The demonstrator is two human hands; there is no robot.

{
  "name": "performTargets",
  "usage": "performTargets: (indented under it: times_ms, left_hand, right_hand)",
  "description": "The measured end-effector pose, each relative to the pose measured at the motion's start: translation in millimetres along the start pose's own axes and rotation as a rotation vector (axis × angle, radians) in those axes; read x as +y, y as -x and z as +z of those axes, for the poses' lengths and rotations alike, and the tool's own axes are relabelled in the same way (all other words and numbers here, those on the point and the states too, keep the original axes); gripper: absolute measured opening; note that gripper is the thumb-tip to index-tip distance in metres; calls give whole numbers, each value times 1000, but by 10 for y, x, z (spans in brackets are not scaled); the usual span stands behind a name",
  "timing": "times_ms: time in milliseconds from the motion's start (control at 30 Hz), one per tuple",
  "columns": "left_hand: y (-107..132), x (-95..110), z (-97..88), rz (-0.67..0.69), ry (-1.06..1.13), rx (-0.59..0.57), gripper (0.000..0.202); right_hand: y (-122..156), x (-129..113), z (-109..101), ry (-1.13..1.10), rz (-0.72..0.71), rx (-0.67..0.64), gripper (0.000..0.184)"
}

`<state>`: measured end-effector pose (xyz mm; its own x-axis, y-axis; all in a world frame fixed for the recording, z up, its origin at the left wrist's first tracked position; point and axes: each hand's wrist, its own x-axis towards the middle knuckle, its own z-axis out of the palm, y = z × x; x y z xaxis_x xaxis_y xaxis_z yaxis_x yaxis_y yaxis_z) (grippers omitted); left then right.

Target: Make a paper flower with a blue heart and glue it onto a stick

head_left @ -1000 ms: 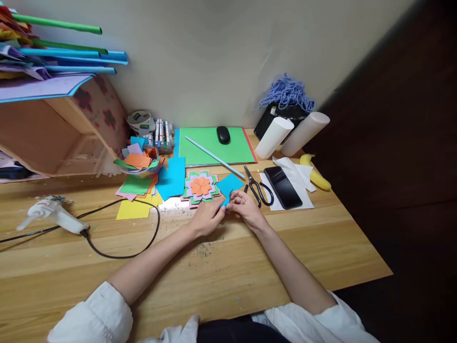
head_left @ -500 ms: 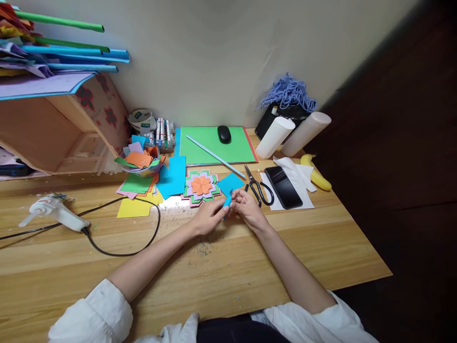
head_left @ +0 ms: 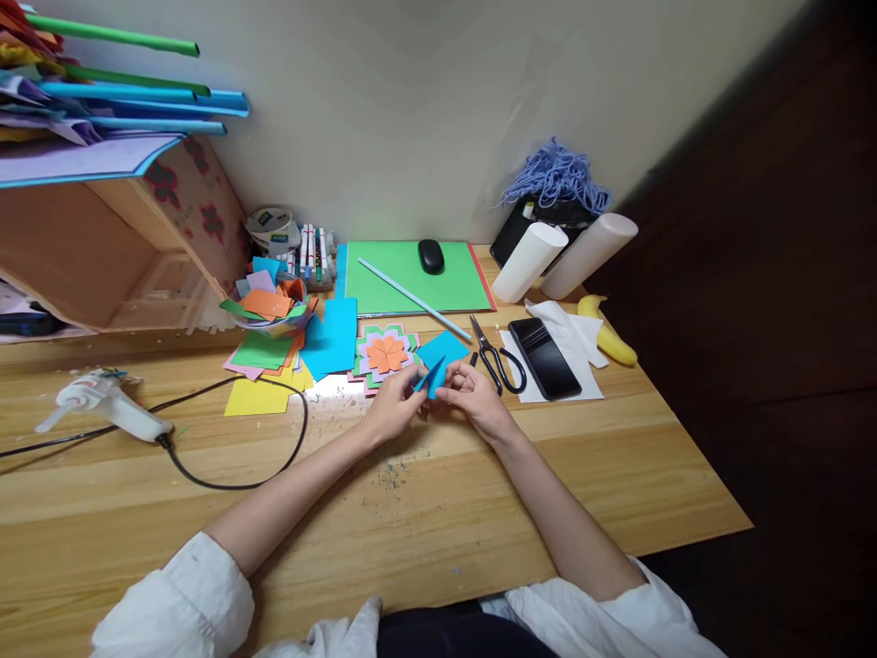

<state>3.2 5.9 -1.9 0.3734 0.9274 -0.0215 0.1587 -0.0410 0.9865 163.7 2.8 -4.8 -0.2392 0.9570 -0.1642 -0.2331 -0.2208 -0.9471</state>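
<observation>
Both forearms slant inward, the left forearm [head_left: 294, 498] in from one side, the right forearm [head_left: 565, 507] from the other, and look how close the hands are! Left hand [head_left: 396, 405] curled in a pinch; right hand [head_left: 474, 398] opposite, thumb and fingers pinching too.

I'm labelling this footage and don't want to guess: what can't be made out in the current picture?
Held blue paper, head view: gripped edges hidden by fingers of the left hand and right hand.
Black container, head view: inside mostly hidden by blue yarn.
Flowered box, head view: cut off by the left edge.
Markers, head view: any lettering too small.
</observation>
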Motion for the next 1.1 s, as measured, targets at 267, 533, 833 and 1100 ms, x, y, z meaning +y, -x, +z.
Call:
performTargets:
  times_ms: [267,533,833,1100]
  left_hand:
    - [-100,-81,-28,-134,208,127,32]
    - [-114,-32,-50,-137,186,95,39]
    - [-139,-3,-75,-266,324,2,34]
    - [-129,-15,-50,-185,322,-79,36]
  right_hand:
    - [69,-177,-8,384,-211,71,20]
    - [76,-186,-54,766,-420,4,14]
    - [35,-149,-46,545,-317,78,13]
    - [-38,-21,-55,318,-207,216,24]
